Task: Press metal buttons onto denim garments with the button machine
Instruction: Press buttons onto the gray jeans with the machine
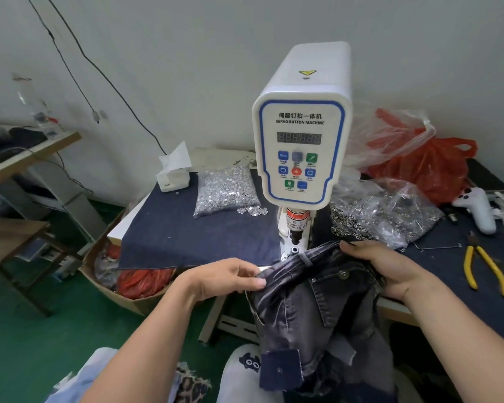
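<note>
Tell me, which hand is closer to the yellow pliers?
The right hand. It grips the jeans just left of the yellow pliers, while the left hand pinches the waistband farther away, on the jeans' far side.

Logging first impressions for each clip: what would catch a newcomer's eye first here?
The white servo button machine stands at the centre, its blue-edged control panel facing the camera. Just below it, both hands, left hand and right hand, grip a grey denim garment at the table edge. Bags of metal buttons flank the machine, and yellow-handled pliers lie far right.
</note>
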